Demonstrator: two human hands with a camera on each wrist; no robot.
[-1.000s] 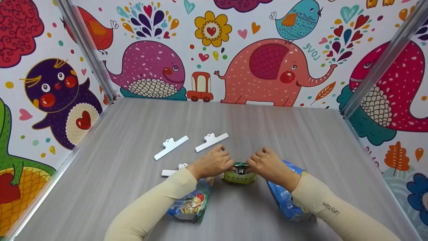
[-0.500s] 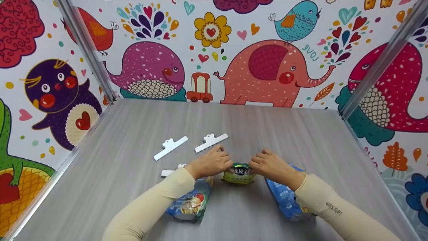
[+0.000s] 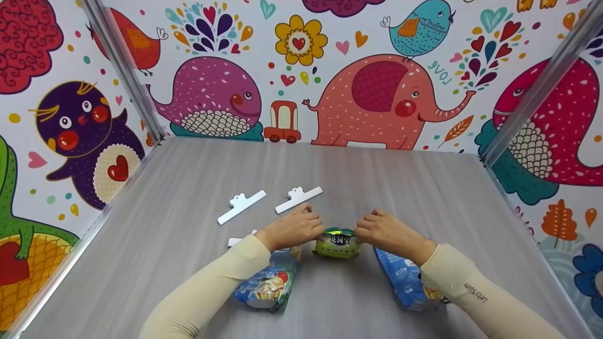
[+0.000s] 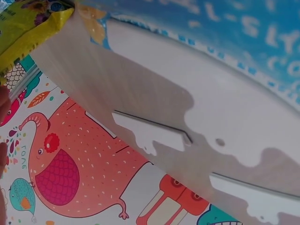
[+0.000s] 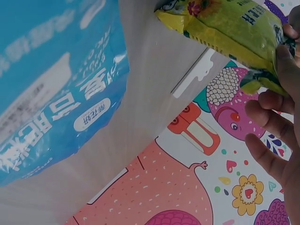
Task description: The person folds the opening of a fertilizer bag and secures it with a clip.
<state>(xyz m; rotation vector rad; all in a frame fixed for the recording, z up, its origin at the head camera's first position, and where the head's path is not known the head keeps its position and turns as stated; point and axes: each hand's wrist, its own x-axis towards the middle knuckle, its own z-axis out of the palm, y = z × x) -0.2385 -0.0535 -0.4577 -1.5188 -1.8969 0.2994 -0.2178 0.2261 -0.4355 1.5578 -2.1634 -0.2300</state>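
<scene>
A small yellow-green bag point(image 3: 337, 248) with a dark green top stands between both hands near the middle of the table. My left hand point(image 3: 294, 228) pinches its top at the left corner. At the right corner, my right hand point(image 3: 388, 233) grips the same top edge; the right wrist view shows thumb and finger closed on the bag point(image 5: 234, 30), with other fingers loose. Beneath the left forearm lies a blue-and-green bag point(image 3: 268, 282). A blue bag point(image 3: 400, 278) lies beside the right wrist, partly covered by the sleeve. In the left wrist view only fingertips show at the edge.
Two white bar clips point(image 3: 241, 207) point(image 3: 298, 200) lie farther back, left of centre. A third white clip point(image 3: 235, 241) is at the far end of the left bag, partly hidden by the sleeve; whether it is fastened I cannot tell. Patterned walls enclose the table.
My hands have moved slightly apart along the bag's top, the left one leftward and the right one rightward. More of the dark label on the yellow-green bag now shows.
</scene>
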